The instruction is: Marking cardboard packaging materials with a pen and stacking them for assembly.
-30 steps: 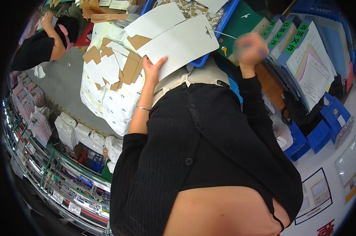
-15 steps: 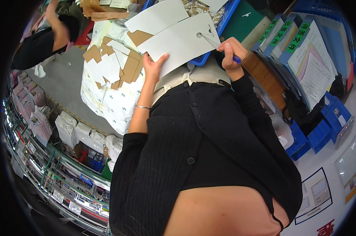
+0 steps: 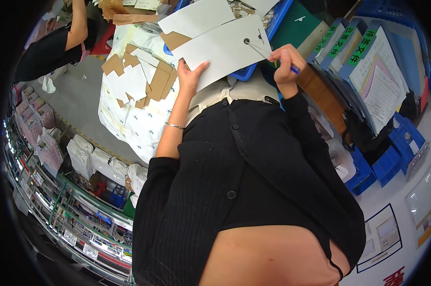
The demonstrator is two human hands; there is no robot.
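My left hand (image 3: 189,78) grips the lower left edge of a flat white card sheet (image 3: 220,55), its thumb on top and the fingers beneath. The sheet has a small round hole (image 3: 246,41) and a narrow slot near its right end. My right hand (image 3: 289,66) is closed round a slim metal tool (image 3: 260,49) with a blue handle; its exact kind is unclear. The tool's tip is at the hole. Behind lies another white card sheet (image 3: 194,19) with a brown underside. A blue bin (image 3: 278,19) holding card scraps lies partly under the sheets.
On my left, cut white and brown card pieces (image 3: 132,78) lie on a stuffed white bag (image 3: 130,128). Blue file holders (image 3: 341,47) and small blue bins (image 3: 387,162) stand at right. A co-worker's arm (image 3: 77,28) shows at far left, above shelving (image 3: 82,214).
Both hands have shifted slightly right with the white sheet and the tool. The hole in the sheet looks darker with the tip at it. The co-worker's arm has moved.
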